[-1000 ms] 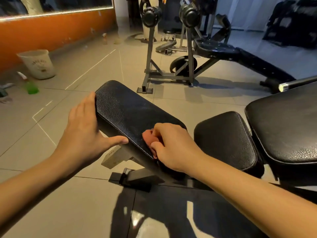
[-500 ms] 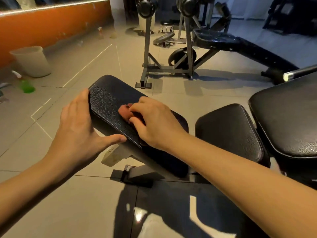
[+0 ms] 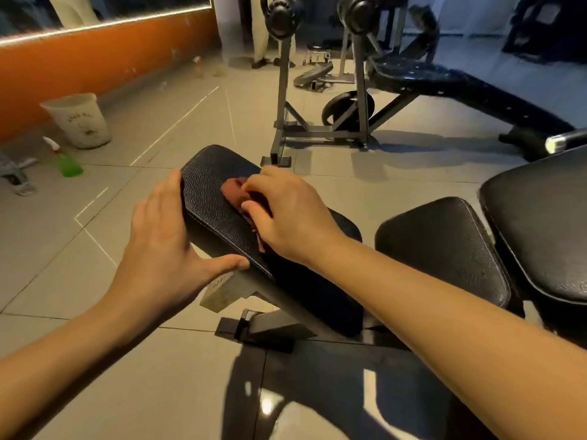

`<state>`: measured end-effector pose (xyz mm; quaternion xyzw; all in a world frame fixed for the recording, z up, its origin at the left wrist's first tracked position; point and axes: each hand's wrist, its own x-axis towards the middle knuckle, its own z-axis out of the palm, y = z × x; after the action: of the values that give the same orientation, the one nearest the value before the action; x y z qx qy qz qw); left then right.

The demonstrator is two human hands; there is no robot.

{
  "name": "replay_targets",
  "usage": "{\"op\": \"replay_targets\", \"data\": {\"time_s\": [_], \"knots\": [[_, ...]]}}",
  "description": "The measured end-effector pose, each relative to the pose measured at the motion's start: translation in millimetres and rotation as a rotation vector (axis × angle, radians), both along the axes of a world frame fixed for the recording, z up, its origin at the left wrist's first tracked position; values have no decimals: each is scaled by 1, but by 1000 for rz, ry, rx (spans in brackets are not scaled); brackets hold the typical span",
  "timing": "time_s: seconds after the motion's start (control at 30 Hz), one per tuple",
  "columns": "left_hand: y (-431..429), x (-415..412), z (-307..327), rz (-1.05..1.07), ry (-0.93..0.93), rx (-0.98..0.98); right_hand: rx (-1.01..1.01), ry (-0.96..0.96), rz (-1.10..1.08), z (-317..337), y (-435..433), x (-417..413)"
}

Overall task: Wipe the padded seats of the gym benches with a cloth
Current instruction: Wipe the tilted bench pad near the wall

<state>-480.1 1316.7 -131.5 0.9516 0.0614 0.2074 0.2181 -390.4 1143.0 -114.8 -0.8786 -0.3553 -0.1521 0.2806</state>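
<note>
A black padded bench pad [image 3: 209, 192] tilts up in front of me. My right hand [image 3: 289, 214] grips a reddish-brown cloth [image 3: 233, 190] and holds it against the middle of the pad. My left hand [image 3: 162, 236] rests flat against the pad's left side, fingers straight along the edge and thumb under its near corner. Two more black padded seats, a smaller one [image 3: 444, 246] and a large one [image 3: 546, 223], lie to the right.
A grey barbell rack with a black bench [image 3: 320, 128] stands behind on the tiled floor. A white bucket [image 3: 79, 120] and a green spray bottle [image 3: 68, 161] sit by the orange wall at left. A person's legs [image 3: 260, 36] show at the back.
My right hand has slid the cloth up the pad from its near end to the middle. My left hand has stayed on the pad's left edge.
</note>
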Motion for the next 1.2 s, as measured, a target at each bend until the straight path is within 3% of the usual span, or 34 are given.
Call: {"op": "replay_targets", "data": {"time_s": [0.13,0.2,0.3,0.43,0.5,0.57,0.67,0.77,0.83,1.03,1.13,1.2], "knots": [[-1,-2,0,-15,-5,4,-326,304,-479,-22,-59,56],[-3,-3,0,-13,1,-22,-397,418,-556,-25,-71,61],[-3,-2,-1,-5,-7,-31,-203,278,-430,-10,-32,48],[-2,-2,-2,9,-4,-12,114,36,-79,20,39,18],[-1,-1,-1,12,5,-12,107,-33,-29,20,40,18],[0,0,1,2,8,-3,19,49,-150,8,13,34],[0,-1,1,-8,2,-13,-325,310,-471,-17,-50,60],[-3,-1,0,-3,0,-30,-552,425,-546,-24,-72,50],[-4,-1,0,-3,-3,-22,-522,316,-511,-16,-54,43],[-4,-5,0,16,8,-10,-20,-26,-146,32,46,18],[-1,-4,1,-3,2,-8,-35,-17,-142,22,29,22],[-1,-4,1,-6,3,-6,-224,116,-282,2,-12,36]]}}
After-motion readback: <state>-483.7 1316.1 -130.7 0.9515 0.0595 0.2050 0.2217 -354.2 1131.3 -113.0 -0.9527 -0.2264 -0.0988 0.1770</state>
